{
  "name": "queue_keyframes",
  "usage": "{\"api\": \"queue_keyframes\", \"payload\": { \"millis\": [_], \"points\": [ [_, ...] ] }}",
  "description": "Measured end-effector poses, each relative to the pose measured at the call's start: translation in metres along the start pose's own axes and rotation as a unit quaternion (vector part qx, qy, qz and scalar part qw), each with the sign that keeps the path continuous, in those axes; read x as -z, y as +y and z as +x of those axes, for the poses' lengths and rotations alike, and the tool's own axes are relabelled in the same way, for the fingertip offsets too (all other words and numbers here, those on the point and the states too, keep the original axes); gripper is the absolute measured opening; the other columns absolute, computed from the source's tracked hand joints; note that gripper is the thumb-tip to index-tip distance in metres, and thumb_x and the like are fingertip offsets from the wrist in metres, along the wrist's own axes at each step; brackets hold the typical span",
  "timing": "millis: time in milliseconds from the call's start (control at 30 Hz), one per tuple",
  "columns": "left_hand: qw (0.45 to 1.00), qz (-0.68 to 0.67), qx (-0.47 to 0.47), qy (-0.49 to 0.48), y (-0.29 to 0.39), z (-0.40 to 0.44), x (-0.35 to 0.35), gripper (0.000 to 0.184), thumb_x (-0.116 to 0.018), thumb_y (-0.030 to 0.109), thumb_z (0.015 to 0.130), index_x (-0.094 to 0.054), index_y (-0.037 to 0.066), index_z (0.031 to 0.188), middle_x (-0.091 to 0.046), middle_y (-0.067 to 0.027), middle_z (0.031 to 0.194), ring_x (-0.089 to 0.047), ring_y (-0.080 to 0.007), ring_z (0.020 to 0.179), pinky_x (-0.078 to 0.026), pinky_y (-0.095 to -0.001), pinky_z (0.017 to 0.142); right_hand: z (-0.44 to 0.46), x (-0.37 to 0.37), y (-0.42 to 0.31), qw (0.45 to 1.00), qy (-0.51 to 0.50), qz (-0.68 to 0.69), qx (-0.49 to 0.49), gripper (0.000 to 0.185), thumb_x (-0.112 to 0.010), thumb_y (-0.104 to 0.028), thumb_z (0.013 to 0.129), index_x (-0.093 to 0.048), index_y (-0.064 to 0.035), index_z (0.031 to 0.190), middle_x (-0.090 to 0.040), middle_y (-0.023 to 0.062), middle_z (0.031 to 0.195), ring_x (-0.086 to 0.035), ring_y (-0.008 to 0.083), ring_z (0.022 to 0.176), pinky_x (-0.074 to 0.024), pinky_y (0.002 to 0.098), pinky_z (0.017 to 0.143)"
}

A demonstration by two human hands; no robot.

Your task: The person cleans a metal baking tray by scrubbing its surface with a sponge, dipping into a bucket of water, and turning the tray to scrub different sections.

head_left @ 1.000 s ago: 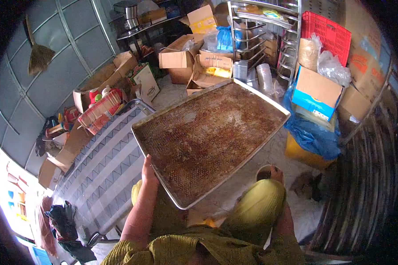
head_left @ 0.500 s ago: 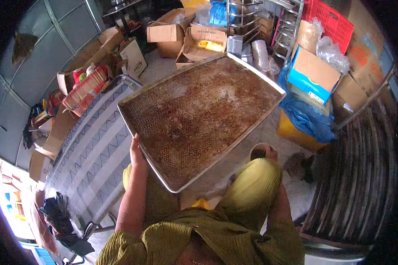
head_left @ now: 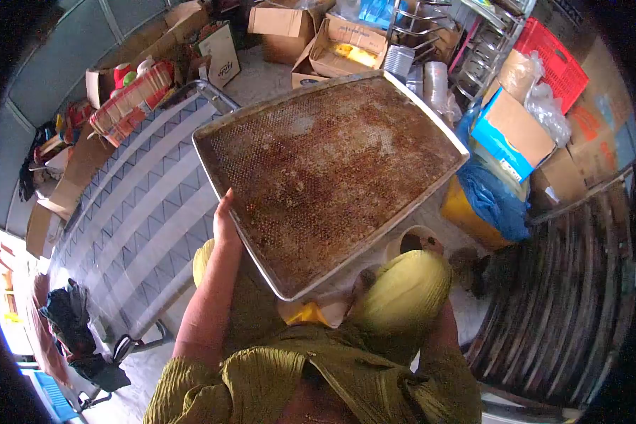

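Perforated tray [head_left: 332, 177], browned; positioned rightward of the left fingers [head_left: 225, 208], by which it is gripped at one edge. Right fingers [head_left: 432, 244]: dim, beside a round item [head_left: 411, 230]; grip cannot be told. Tipping or slipping could be caused by one-sided support.

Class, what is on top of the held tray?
Brown staining covers much of the tray; the left hand has its thumb at the rim. The underside and other fingers are hidden.

On my distant monitor, a red crate [head_left: 561, 69] shows behind a blue-sided carton [head_left: 502, 145]. I see a striped folding bed [head_left: 138, 208] at left, cardboard box [head_left: 325, 65] beyond.
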State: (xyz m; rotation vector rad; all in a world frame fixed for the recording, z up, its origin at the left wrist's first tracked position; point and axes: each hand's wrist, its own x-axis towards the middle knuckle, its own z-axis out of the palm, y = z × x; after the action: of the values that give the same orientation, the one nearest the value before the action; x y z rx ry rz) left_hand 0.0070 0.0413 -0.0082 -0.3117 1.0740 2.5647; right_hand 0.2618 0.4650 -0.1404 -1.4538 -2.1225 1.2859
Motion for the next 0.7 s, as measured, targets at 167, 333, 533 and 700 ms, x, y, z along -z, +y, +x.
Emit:
{"api": "queue_keyframes", "payload": {
  "millis": [167, 333, 533, 700],
  "points": [
    [0.999, -0.013, 0.044, 0.009, 0.005, -0.006, -0.010, 0.040, -0.053, 0.033, 0.083, -0.053, 0.006, 0.113, -0.059, -0.0098, 0.107, -0.056, -0.0288, 0.094, -0.043, -0.0416, 0.087, 0.000, 0.013, -0.003, 0.999, -0.033, 0.021, 0.007, 0.042, -0.049, -0.043, 0.084, -0.057, -0.0043, 0.098, -0.060, 0.0174, 0.087, -0.059, 0.0330, 0.079, -0.0471, 0.0426, 0.067],
    [0.998, -0.026, 0.054, -0.003, 0.004, -0.003, -0.004, 0.040, -0.054, 0.034, 0.082, -0.054, 0.007, 0.112, -0.058, -0.0099, 0.108, -0.055, -0.0290, 0.096, -0.043, -0.0429, 0.087, -0.008, 0.007, 0.000, 0.997, -0.057, 0.054, 0.017, 0.035, -0.051, -0.039, 0.084, -0.057, -0.0058, 0.093, -0.060, 0.0146, 0.080, -0.060, 0.0294, 0.074, -0.0475, 0.0422, 0.063],
    [0.995, -0.053, 0.083, 0.003, 0.000, 0.004, 0.008, 0.038, -0.050, 0.032, 0.084, -0.052, 0.008, 0.114, -0.054, -0.0091, 0.116, -0.051, -0.0282, 0.102, -0.041, -0.0441, 0.090, 0.047, 0.045, -0.047, 0.991, -0.075, 0.109, 0.028, 0.028, -0.054, -0.035, 0.083, -0.057, -0.0075, 0.088, -0.061, 0.0113, 0.073, -0.061, 0.0250, 0.069, -0.0480, 0.0417, 0.059],
    [0.999, -0.035, 0.039, 0.015, -0.004, 0.003, 0.008, 0.039, -0.047, 0.034, 0.086, -0.052, 0.010, 0.116, -0.054, -0.0095, 0.115, -0.050, -0.0289, 0.104, -0.040, -0.0454, 0.091, 0.019, 0.075, -0.191, 0.944, -0.155, 0.289, 0.034, 0.029, -0.058, -0.038, 0.083, -0.056, -0.0117, 0.094, -0.061, 0.0064, 0.076, -0.061, 0.0201, 0.066, -0.0493, 0.0395, 0.052]
  ]
}}
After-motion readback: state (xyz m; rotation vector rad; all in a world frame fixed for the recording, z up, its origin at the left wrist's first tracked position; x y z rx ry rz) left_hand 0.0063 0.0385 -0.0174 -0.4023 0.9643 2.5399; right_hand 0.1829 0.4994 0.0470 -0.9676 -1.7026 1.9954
